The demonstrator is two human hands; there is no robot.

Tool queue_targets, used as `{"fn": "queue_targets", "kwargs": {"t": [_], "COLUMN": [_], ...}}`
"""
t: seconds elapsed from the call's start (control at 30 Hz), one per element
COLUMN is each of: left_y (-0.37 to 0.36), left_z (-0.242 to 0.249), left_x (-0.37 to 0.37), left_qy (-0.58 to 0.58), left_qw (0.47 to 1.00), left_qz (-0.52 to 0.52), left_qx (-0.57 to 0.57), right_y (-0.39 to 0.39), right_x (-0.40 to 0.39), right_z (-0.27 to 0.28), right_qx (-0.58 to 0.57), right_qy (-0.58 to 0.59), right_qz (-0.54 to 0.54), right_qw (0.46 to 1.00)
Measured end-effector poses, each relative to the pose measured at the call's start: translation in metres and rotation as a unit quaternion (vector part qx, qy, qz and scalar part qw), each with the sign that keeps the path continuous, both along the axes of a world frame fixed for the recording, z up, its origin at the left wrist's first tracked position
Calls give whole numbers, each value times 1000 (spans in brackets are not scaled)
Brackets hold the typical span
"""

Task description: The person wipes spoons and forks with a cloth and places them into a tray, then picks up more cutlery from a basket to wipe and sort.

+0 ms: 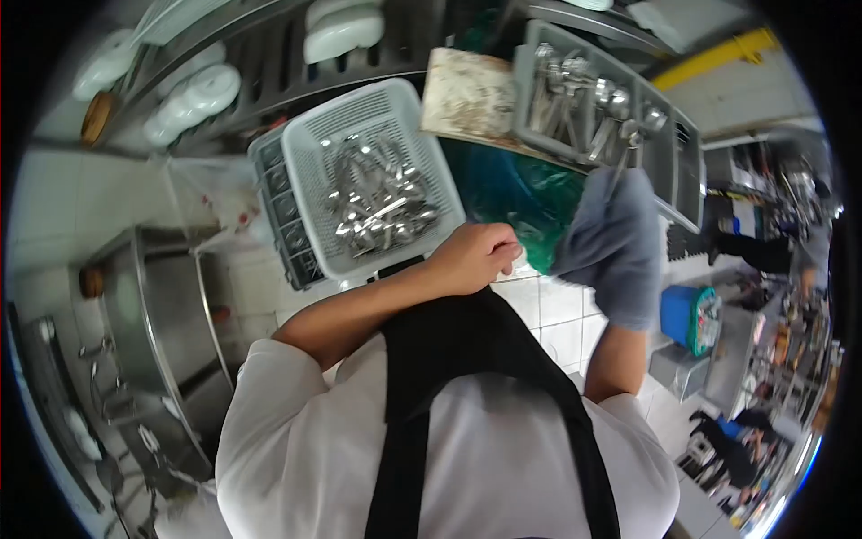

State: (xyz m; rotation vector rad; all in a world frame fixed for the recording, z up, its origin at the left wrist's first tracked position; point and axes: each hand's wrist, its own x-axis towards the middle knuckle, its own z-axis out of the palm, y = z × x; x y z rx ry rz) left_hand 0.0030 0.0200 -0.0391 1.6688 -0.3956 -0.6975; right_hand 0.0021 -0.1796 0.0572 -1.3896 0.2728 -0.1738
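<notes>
My left hand (476, 258) is curled into a loose fist in front of my apron, beside the near corner of a white plastic basket (296, 171). Nothing shows sticking out of its fingers. The basket holds a heap of shiny metal cutlery (382, 193). A grey-blue cloth (620, 242) wraps my right hand, so its fingers are hidden. From the top of the cloth rises a thin metal utensil (620, 171), which looks like a spoon. It reaches over the edge of a grey divided cutlery tray (664, 180), where several spoons and other utensils (566, 85) lie in compartments.
Under the basket is a dark grey rack (278, 193). A worn board (467, 94) lies left of the tray, above a green plastic bag (539, 216). White bowls (193, 103) stand on the shelf. A steel sink unit (171, 314) is at left; a blue bin (681, 316) and people are at right.
</notes>
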Motion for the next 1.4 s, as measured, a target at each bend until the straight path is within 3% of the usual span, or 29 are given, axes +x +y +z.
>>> {"fn": "queue_targets", "kwargs": {"t": [0.03, 0.07, 0.17, 0.3, 0.37, 0.5, 0.57, 0.8, 0.9, 0.97, 1.0, 1.07, 1.1, 1.13, 1.17, 1.2, 1.23, 1.27, 1.3, 1.37, 1.4], "left_y": [7, 14, 53, 126, 159, 199, 208, 177, 161, 154, 156, 154, 156, 163, 175, 184, 189, 195, 203, 221, 225], "left_z": [-10, -18, -38, -103, -150, -209, -235, -259, -269, -297, -295, -289, -304, -318, -345, -361, -359, -349, -329, -275, -258], "left_x": [-1, -4, -7, 2, 19, 92, 133, 199, 203, 203, 199, 185, 176, 173, 172, 169, 164, 166, 169, 174, 172], "left_qy": [-36, -70, -104, -51, -92, -80, -153, -48, 7, 0, 5, -67, -48, -45, -78, -108, -53, 1, 6, 165, 166], "left_qw": [999, 995, 976, 922, 885, 891, 869, 840, 873, 881, 878, 913, 914, 917, 929, 927, 918, 882, 884, 830, 829], "left_qz": [27, 51, 144, 271, 291, 268, 227, 258, 198, 118, 127, 156, 240, 236, 291, 342, 392, 434, 431, 509, 510], "left_qx": [21, 43, 127, 271, 352, 357, 413, 474, 446, 458, 461, 371, 325, 318, 214, 108, -39, -182, -183, -156, -154], "right_y": [0, -5, -30, -32, -18, 16, 25, 43, 58, 74, 79, 86, 88, 91, 83, 92, 111, 122, 65, 60, 58], "right_x": [4, 2, -4, -1, 3, 27, 43, 81, 89, 92, 92, 94, 95, 95, 96, 94, 92, 92, 94, 90, 89], "right_z": [17, 17, 14, 4, 2, -8, -11, -18, -19, -18, -15, -9, -7, -4, -9, -1, 9, 13, -16, -19, -20], "right_qx": [67, 77, -26, -143, -190, -310, -388, -596, -500, -327, -241, -118, -89, -73, -191, -198, -490, -726, -684, -676, -665], "right_qy": [67, 76, 13, -31, -21, -24, -33, -39, -2, 41, 57, 84, 96, 104, 123, 128, 4, -120, -69, -41, -15], "right_qz": [138, 152, 109, 46, 37, 23, 14, 0, -1, -16, -28, -55, -69, -85, -84, -91, -70, -36, -86, -88, -90], "right_qw": [986, 982, 994, 988, 981, 950, 921, 802, 866, 944, 969, 988, 989, 988, 970, 968, 869, 677, 721, 731, 741]}}
